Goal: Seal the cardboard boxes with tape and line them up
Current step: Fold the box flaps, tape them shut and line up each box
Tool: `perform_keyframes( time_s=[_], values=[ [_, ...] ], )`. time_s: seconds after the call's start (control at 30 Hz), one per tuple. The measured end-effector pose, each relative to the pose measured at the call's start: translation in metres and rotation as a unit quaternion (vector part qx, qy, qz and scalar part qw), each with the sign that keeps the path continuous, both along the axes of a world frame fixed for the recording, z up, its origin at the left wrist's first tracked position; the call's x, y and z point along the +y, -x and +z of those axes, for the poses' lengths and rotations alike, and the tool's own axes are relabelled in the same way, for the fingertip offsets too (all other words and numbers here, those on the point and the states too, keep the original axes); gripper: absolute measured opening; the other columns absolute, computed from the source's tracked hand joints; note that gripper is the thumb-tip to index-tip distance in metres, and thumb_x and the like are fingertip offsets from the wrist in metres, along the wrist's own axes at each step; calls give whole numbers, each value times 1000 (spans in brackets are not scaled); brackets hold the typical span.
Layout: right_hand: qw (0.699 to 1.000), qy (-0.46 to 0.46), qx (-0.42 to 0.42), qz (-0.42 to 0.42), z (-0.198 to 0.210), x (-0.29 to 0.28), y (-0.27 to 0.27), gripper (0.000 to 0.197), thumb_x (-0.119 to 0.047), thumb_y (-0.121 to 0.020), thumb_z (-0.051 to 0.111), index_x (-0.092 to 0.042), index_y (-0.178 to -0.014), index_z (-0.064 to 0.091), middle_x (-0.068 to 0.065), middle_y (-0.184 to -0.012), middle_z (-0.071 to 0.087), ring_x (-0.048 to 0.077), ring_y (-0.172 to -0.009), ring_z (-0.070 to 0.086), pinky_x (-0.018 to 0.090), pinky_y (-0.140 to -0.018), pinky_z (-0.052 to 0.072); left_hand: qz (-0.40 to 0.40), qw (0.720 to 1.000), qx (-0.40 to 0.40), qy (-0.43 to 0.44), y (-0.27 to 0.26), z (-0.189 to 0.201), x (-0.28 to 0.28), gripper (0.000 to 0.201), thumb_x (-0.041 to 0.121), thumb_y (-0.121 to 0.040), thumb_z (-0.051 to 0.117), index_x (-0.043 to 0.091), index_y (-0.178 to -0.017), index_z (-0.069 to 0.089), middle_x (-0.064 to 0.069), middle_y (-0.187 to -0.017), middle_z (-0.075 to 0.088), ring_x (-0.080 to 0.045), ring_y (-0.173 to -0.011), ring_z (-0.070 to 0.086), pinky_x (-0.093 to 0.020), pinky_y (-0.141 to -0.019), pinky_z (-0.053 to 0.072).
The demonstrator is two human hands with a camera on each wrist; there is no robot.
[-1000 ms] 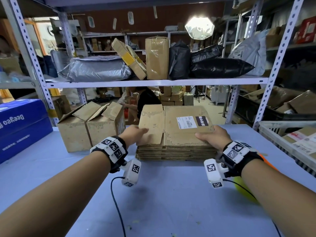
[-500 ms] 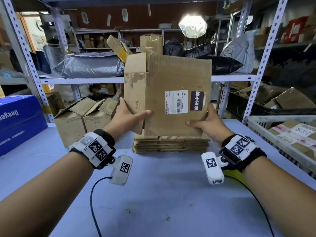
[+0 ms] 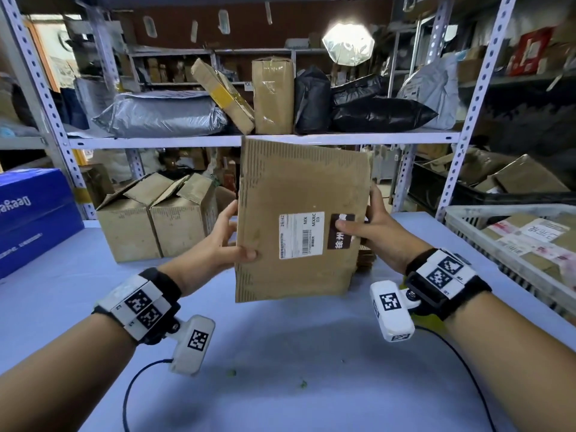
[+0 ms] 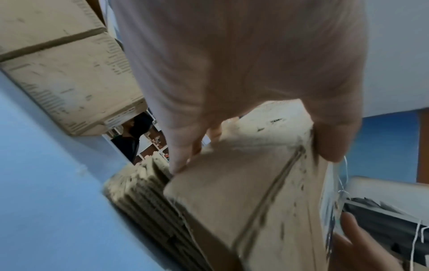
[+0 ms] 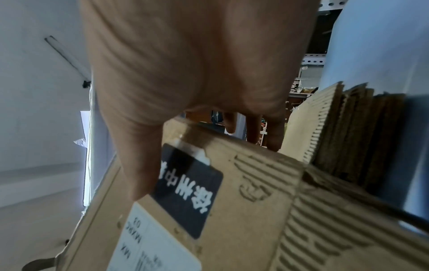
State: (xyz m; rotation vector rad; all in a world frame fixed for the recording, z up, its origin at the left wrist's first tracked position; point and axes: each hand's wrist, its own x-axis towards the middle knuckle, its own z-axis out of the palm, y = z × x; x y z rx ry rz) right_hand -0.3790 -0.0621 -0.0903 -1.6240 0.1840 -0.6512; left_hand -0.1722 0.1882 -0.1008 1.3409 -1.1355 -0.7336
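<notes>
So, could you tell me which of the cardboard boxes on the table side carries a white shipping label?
The flattened box held up by the left hand and right hand; the two open boxes show none.

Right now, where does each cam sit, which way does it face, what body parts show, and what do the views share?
Head: on the head, facing forward and down at the flattened box over the table; both forearms, left hand, right hand.
Left wrist: along the left palm toward the box edge and cardboard stack.
Right wrist: along the right palm; thumb on the black label.
Shared: all three show that box.
</notes>
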Motion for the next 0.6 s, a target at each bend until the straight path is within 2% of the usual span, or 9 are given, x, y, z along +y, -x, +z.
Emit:
perform_keyframes(
  time_s=[0.07, 0.1, 0.2, 0.3, 0.37, 0.47, 0.6],
  values=[
    [1000, -4, -3, 1, -4, -2, 0, 113, -33, -64, 92, -59, -144, 18, 2, -140, 57, 20, -127, 58, 43, -99, 51, -52, 999, 11, -3, 1, -8, 3, 104, 16, -72, 82, 51, -151, 24, -2, -149, 51, -24, -132, 55, -41, -96, 54],
    [1000, -6, -8, 3, -5, -3, 0, 112, -32, -64, 91, -59, -145, 18, 2, -140, 57, 20, -127, 58, 43, -100, 51, -69, 998, 13, -9, 1, -10, 4, 100, 14, -74, 79, 52, -150, 26, -1, -148, 52, -25, -133, 54, -39, -96, 54],
    [1000, -4, -26, 11, -8, -4, -1, 115, -27, -65, 89, -46, -152, 18, 4, -138, 60, 24, -125, 60, 48, -102, 49, -86, 995, -20, -40, -1, -15, 5, 95, 15, -73, 77, 57, -145, 30, 2, -149, 51, -23, -136, 51, -40, -100, 51],
    [1000, 11, -27, -1, -9, -4, -1, 119, -24, -59, 93, -41, -153, 21, 4, -138, 59, 22, -123, 62, 45, -100, 52, -77, 990, -83, -81, -4, -13, 5, 99, 20, -73, 78, 63, -143, 25, 14, -147, 50, -12, -136, 49, -36, -102, 50],
    [1000, 24, -18, -1, -10, -3, 1, 119, -25, -57, 94, -41, -151, 24, 1, -136, 61, 20, -121, 63, 35, -93, 56, -53, 990, -103, -86, -4, -8, 5, 106, 29, -72, 84, 59, -148, 16, 21, -145, 50, -5, -136, 48, -33, -103, 50],
    [999, 51, -3, 1, -11, 1, 1, 119, -25, -55, 95, -39, -151, 25, -6, -132, 63, 13, -119, 64, 22, -85, 56, -3, 993, -107, -43, -5, 3, 1, 117, 43, -70, 88, 47, -154, 8, 22, -141, 55, -5, -133, 52, -29, -100, 52],
    [997, 76, -4, 11, -9, 6, 1, 119, -25, -57, 93, -36, -153, 24, -8, -134, 63, 11, -120, 63, 21, -88, 54, 33, 992, -119, -3, -2, 15, -5, 119, 50, -71, 87, 35, -156, 5, 15, -137, 61, -10, -127, 59, -25, -93, 54]
  ],
)
